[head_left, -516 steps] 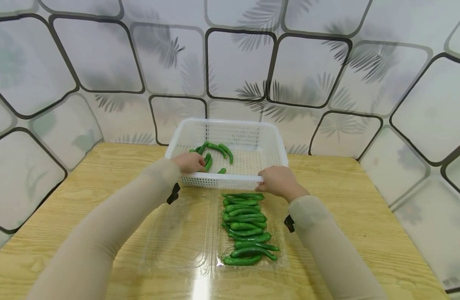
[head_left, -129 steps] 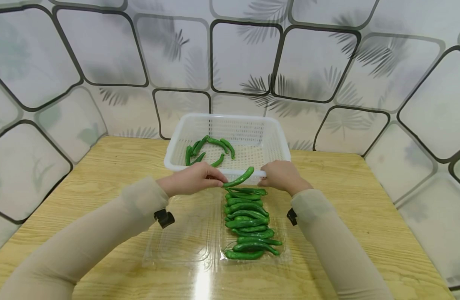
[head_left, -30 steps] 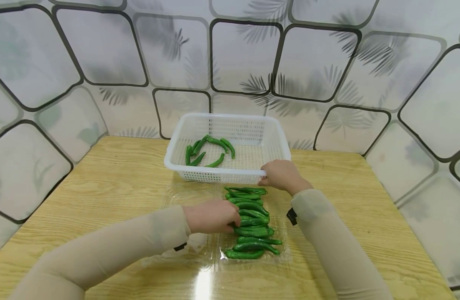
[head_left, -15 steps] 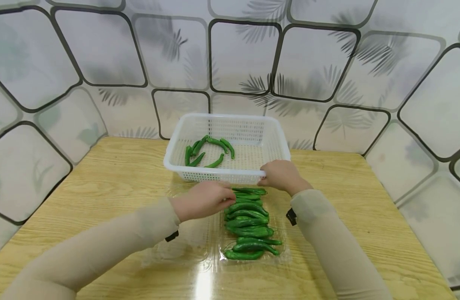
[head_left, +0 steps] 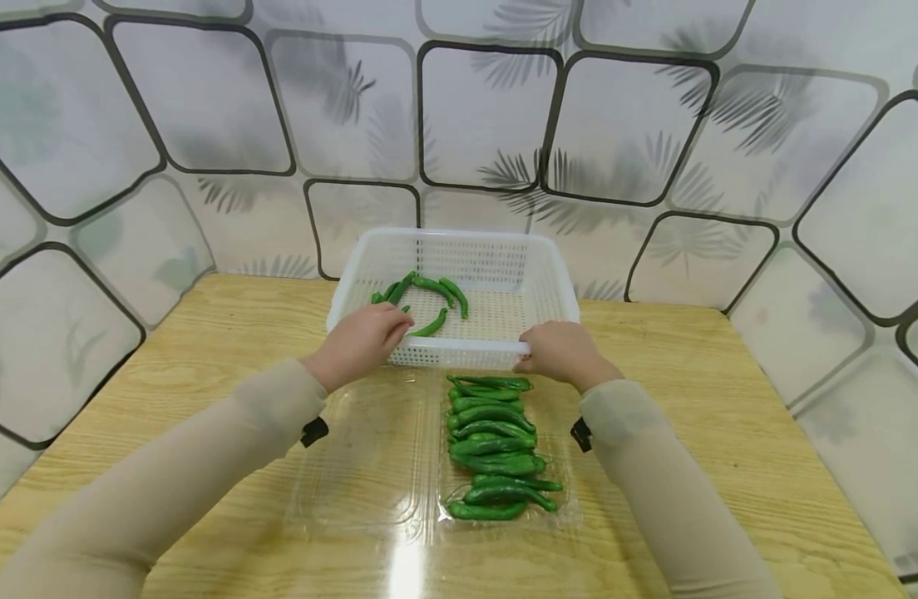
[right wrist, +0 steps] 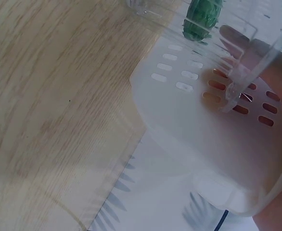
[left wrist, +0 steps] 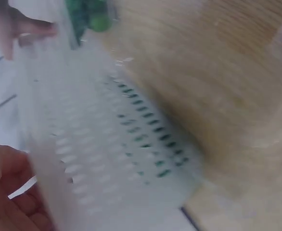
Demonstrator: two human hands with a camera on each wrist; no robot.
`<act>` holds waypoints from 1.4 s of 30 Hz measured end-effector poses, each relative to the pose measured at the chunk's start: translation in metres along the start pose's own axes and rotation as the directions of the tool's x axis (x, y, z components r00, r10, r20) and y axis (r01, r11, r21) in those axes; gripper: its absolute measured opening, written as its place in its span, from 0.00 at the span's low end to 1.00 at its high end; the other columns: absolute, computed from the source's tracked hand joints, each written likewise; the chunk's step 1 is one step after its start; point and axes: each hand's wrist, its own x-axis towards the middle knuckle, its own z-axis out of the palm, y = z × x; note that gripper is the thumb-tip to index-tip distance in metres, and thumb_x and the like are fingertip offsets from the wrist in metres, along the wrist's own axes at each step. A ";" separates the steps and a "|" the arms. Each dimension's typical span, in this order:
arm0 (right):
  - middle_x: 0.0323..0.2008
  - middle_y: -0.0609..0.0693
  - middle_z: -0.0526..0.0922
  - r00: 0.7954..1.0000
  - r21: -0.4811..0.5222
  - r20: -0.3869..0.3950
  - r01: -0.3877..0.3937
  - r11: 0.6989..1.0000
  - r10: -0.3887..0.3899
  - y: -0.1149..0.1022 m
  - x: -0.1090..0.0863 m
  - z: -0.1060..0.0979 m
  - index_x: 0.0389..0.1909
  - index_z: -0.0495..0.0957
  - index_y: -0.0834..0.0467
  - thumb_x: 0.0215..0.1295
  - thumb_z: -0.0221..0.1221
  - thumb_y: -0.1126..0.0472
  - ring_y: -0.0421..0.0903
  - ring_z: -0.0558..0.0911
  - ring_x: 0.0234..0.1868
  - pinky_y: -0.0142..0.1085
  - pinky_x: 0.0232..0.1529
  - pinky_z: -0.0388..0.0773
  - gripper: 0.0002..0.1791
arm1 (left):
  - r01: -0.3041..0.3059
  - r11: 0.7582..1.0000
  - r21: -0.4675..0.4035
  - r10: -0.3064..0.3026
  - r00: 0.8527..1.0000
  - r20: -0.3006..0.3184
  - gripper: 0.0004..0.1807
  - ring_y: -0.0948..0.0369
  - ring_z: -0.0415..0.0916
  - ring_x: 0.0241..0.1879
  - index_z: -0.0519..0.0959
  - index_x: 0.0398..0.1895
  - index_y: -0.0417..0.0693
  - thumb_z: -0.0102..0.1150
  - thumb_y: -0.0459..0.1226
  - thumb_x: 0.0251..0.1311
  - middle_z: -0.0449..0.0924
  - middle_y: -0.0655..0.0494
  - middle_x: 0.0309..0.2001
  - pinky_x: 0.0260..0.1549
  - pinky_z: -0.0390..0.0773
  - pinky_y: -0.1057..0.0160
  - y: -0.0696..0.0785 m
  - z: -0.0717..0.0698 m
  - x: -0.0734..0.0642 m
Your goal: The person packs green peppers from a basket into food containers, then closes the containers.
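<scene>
Several green chili peppers (head_left: 430, 324) lie in the left part of a white perforated plastic basket (head_left: 459, 353). My left hand (head_left: 364, 339) is over the basket's front left rim, fingers loosely bent towards the peppers and partly hiding them. In the left wrist view, the left hand's fingers (left wrist: 8, 168) show beside the basket wall with nothing visible in them. My right hand (head_left: 562, 353) grips the front right rim, thumb and fingers around it. In front of the basket, a row of green chili peppers (head_left: 496, 447) lies crosswise in the right half of an unfolded clear plastic clamshell box (head_left: 365, 466).
A light wooden table (head_left: 676, 449) bears the basket and the box. The box's left half is a flat clear lid. Behind the table rises a patterned wall covering (head_left: 474, 125), close to the basket's back side.
Over 4 s ago my left hand pinched a pepper above the row; then it touched the row. Since then it has moved away and left to the basket. My right hand keeps the rim.
</scene>
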 end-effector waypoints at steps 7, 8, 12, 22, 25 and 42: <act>0.21 0.41 0.76 1.000 0.004 -0.002 0.000 1.000 0.000 0.000 0.000 -0.001 0.24 0.77 0.48 0.55 0.63 0.43 0.41 0.74 0.21 0.38 0.23 0.71 0.14 | 0.166 0.986 -0.019 -0.158 0.962 0.221 0.22 0.59 0.62 0.19 0.71 0.19 0.46 0.37 0.40 0.73 0.66 0.53 0.18 0.28 0.66 0.58 -0.018 0.003 0.013; 0.21 0.41 0.76 1.000 0.002 -0.002 -0.002 1.000 0.002 0.001 0.000 -0.001 0.24 0.77 0.49 0.55 0.63 0.43 0.41 0.74 0.21 0.38 0.23 0.71 0.14 | 0.191 0.982 -0.006 -0.182 0.943 0.278 0.23 0.59 0.59 0.18 0.67 0.17 0.47 0.35 0.41 0.73 0.63 0.54 0.16 0.28 0.65 0.58 -0.019 0.001 0.017; 0.21 0.41 0.77 1.000 0.000 0.000 -0.004 1.000 0.004 0.000 -0.001 -0.003 0.25 0.77 0.49 0.56 0.63 0.43 0.41 0.75 0.21 0.38 0.23 0.71 0.14 | 0.263 0.961 0.083 -0.271 0.844 0.463 0.26 0.56 0.72 0.29 0.77 0.33 0.43 0.28 0.46 0.74 0.74 0.49 0.29 0.39 0.69 0.55 -0.024 -0.002 0.029; 0.22 0.41 0.77 1.000 0.001 0.003 -0.010 1.000 0.010 0.001 -0.002 -0.001 0.24 0.76 0.48 0.56 0.63 0.43 0.41 0.75 0.22 0.38 0.23 0.71 0.14 | 0.413 0.909 0.054 -0.352 0.694 0.628 0.39 0.43 0.48 0.68 0.56 0.69 0.37 0.25 0.59 0.69 0.52 0.38 0.69 0.63 0.51 0.46 -0.028 -0.002 0.040; 0.22 0.41 0.77 1.000 0.000 -0.001 -0.007 1.000 0.007 0.001 -0.002 0.000 0.24 0.76 0.48 0.56 0.63 0.43 0.41 0.75 0.22 0.39 0.23 0.71 0.14 | 0.426 0.903 0.053 -0.359 0.681 0.638 0.39 0.43 0.48 0.68 0.55 0.70 0.37 0.25 0.59 0.69 0.51 0.38 0.70 0.63 0.51 0.46 -0.027 -0.002 0.040; 0.22 0.41 0.77 1.000 -0.010 -0.002 0.001 1.000 -0.001 0.000 -0.001 -0.001 0.25 0.77 0.48 0.56 0.63 0.43 0.41 0.75 0.22 0.38 0.23 0.71 0.14 | 0.385 0.919 0.087 -0.340 0.661 0.669 0.34 0.44 0.50 0.67 0.56 0.70 0.37 0.26 0.52 0.71 0.54 0.38 0.69 0.63 0.52 0.47 -0.032 -0.002 0.046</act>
